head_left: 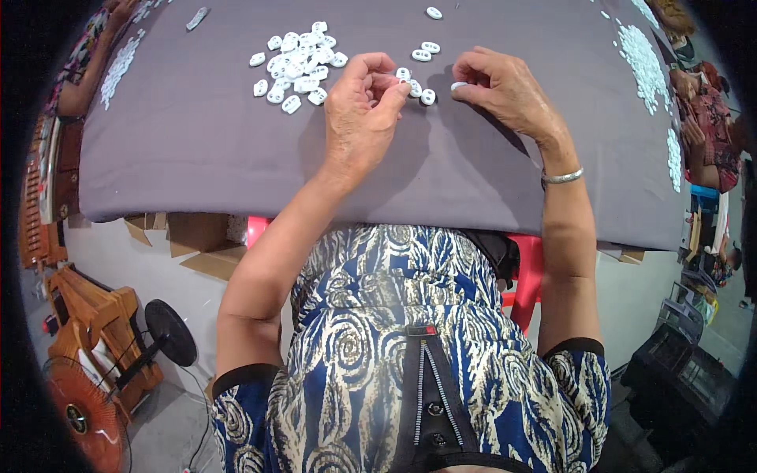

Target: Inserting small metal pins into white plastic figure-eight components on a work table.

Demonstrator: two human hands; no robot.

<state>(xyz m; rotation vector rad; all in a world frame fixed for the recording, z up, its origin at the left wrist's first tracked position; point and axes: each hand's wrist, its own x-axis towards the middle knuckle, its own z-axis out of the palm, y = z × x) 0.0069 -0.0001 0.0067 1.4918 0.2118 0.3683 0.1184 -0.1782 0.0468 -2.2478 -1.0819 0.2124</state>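
Note:
My left hand (356,114) is closed, its thumb and forefinger pinching a small white piece (404,82) that is mostly hidden. Opposite it, my right hand (512,93) grips a white oval piece (458,85) between thumb and fingers. Several white oval two-hole cord locks (428,97) lie on the cloth between the hands. To the left of my left hand spreads a loose pile of the same cord locks (296,63). Farther off are a pair of cord locks (422,55) and a single one (434,13).
A grey cloth (197,158) covers the table. Small white parts (643,67) are heaped at the right edge, with more (122,67) at the far left. Other people sit at both sides. A red fan (83,418) stands on the floor at left, near cardboard boxes (201,236).

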